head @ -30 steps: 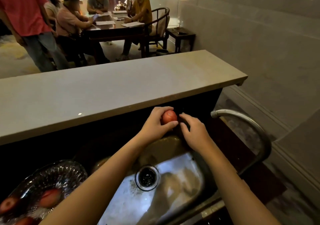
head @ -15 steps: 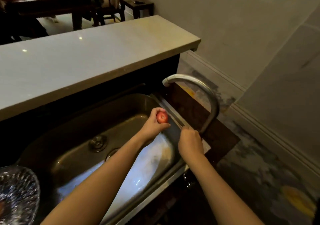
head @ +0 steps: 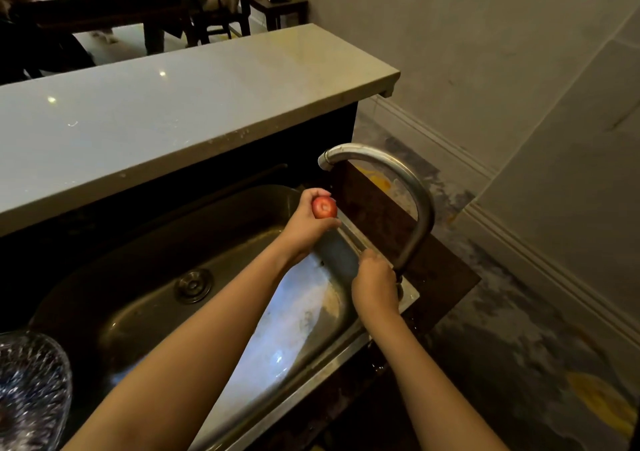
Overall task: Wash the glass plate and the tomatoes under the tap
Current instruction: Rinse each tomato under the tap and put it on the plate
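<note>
I held one tomato (head: 324,207) in my left hand (head: 304,228), fingers curled around it from below and behind, its pale top turned toward me. It sat just below and very slightly left of the tap's (head: 388,187) outlet, so the water, once running, would have fallen almost straight onto it; I could make out no stream. My right hand (head: 375,282) was closed at the foot of the tap, on the near right corner of the sink (head: 194,312); I judged it was on the handle, though the hand hid whatever it gripped. So the left hand was the one nearest the spout. The glass plate (head: 31,388) lay far off to my left, at the sink's other end, well apart from both hands.
</note>
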The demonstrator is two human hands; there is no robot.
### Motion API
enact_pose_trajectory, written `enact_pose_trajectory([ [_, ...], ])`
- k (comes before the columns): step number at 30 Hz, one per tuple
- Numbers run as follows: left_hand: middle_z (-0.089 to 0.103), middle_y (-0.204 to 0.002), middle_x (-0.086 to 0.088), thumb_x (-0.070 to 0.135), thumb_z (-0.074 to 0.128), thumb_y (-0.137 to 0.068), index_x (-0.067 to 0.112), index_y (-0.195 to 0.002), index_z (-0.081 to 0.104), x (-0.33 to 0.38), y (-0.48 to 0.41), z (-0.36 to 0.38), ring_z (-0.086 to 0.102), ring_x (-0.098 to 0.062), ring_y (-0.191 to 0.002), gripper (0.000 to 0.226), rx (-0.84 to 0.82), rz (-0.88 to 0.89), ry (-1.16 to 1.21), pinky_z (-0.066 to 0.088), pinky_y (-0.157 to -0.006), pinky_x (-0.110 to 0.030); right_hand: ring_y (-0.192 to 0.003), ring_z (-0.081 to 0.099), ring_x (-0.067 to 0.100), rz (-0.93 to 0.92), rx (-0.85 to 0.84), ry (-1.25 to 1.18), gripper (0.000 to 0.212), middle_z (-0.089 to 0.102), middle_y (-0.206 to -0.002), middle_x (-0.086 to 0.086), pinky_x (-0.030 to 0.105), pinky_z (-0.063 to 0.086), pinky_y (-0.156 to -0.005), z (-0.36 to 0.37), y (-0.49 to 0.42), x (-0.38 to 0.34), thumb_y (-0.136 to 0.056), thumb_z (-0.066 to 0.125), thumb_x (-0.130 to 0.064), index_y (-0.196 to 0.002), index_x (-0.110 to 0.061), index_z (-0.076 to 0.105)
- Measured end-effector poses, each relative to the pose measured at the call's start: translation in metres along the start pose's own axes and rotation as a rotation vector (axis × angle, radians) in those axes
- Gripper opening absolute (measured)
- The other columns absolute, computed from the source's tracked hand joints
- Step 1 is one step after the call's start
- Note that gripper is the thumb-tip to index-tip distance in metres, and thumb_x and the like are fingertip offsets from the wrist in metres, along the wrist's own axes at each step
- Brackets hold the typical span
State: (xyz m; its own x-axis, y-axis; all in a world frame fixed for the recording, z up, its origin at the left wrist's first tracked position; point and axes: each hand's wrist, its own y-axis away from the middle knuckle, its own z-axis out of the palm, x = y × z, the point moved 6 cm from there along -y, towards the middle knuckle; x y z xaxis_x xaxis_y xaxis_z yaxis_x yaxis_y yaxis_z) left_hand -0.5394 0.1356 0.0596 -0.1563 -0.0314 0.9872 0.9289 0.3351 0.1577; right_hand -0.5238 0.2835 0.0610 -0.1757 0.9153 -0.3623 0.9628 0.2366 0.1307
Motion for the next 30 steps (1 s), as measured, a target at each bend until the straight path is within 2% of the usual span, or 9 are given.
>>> enact_pose_trajectory([
  [4,0.038,-0.12,-0.005,-0.001,0.066,-0.077,0.029,-0.113,0.04,0.003,-0.002,0.003,0.049,-0.024,-0.107,0.054,-0.012,-0.01,0.013,0.051,-0.081,-0.029,-0.107,0.06,0.031,0.007,-0.021,-0.019,0.028,0.062,-0.116,0.017,0.038,0.049,-0.083,-0.002,-0.004,0.0,-0.095,0.037,0.001,-0.119,-0.002,0.052],
  [13,0.041,-0.112,-0.006,0.007,0.062,-0.084,0.025,-0.119,0.04,0.01,0.003,0.008,0.052,-0.017,-0.088,0.046,-0.053,-0.038,0.041,0.047,-0.061,-0.019,-0.107,0.06,0.03,0.026,-0.022,-0.045,0.029,0.062,-0.116,0.016,0.036,0.049,-0.082,-0.001,-0.006,0.003,-0.095,0.039,0.001,-0.12,-0.004,0.052],
  [16,0.05,-0.095,-0.008,0.024,0.046,-0.096,0.016,-0.113,0.043,0.016,0.008,0.01,0.049,-0.013,-0.065,0.02,-0.079,-0.049,0.189,0.038,-0.045,-0.017,-0.104,0.061,0.029,0.018,-0.045,-0.027,0.026,0.063,-0.113,0.015,0.036,0.049,-0.08,-0.007,-0.007,-0.002,-0.097,0.038,-0.008,-0.12,-0.004,0.05],
  [20,0.054,-0.049,0.004,0.045,0.031,-0.098,0.004,-0.108,0.048,0.018,0.007,-0.002,0.04,-0.009,-0.036,0.046,0.068,-0.107,0.113,0.028,-0.035,-0.018,-0.104,0.055,0.027,-0.215,0.141,-0.178,0.035,0.063,-0.108,0.011,0.031,0.04,-0.072,-0.033,-0.013,-0.038,-0.099,0.033,-0.032,-0.118,-0.009,0.051],
  [22,0.058,-0.061,-0.005,0.045,0.032,-0.097,0.002,-0.108,0.051,0.022,0.007,0.001,0.053,-0.013,-0.048,0.048,0.104,-0.139,0.145,0.042,-0.045,-0.023,-0.116,0.049,0.028,-0.192,-0.038,-0.524,0.044,0.055,-0.123,0.012,0.038,0.045,-0.089,-0.031,-0.029,-0.056,-0.098,0.031,-0.04,-0.133,-0.018,0.043],
  [23,0.061,-0.077,-0.01,0.043,0.033,-0.098,0.003,-0.11,0.054,0.026,0.008,0.004,0.06,-0.017,-0.066,0.047,0.115,-0.143,0.165,0.048,-0.06,-0.028,-0.121,0.047,0.028,-0.156,-0.161,-0.674,0.046,0.05,-0.131,0.011,0.041,0.043,-0.098,-0.025,-0.038,-0.063,-0.098,0.029,-0.043,-0.138,-0.022,0.038],
  [25,0.057,-0.097,-0.015,0.038,0.033,-0.099,0.004,-0.112,0.054,0.032,0.008,0.01,0.057,-0.022,-0.089,0.042,0.115,-0.156,0.286,0.044,-0.077,-0.035,-0.122,0.049,0.025,-0.102,-0.282,-0.845,0.045,0.05,-0.135,0.009,0.039,0.042,-0.1,-0.021,-0.054,-0.074,-0.099,0.026,-0.043,-0.137,-0.025,0.039],
  [28,0.055,-0.093,-0.014,0.034,0.034,-0.1,0.009,-0.095,0.055,0.037,0.008,0.011,0.054,-0.022,-0.086,0.033,0.083,-0.127,0.344,0.042,-0.072,-0.034,-0.11,0.056,0.024,-0.051,-0.232,-0.979,0.042,0.059,-0.124,0.013,0.041,0.044,-0.098,-0.024,-0.069,-0.075,-0.099,0.03,-0.04,-0.125,-0.017,0.053],
  [30,0.061,-0.089,-0.012,0.038,0.032,-0.099,0.017,-0.086,0.061,0.037,0.007,0.004,0.058,-0.022,-0.085,0.038,0.142,-0.12,0.268,0.045,-0.076,-0.037,-0.107,0.057,0.025,-0.126,-0.198,-0.905,0.04,0.06,-0.119,0.013,0.043,0.045,-0.096,-0.024,-0.067,-0.081,-0.098,0.031,-0.041,-0.12,-0.015,0.053],
])
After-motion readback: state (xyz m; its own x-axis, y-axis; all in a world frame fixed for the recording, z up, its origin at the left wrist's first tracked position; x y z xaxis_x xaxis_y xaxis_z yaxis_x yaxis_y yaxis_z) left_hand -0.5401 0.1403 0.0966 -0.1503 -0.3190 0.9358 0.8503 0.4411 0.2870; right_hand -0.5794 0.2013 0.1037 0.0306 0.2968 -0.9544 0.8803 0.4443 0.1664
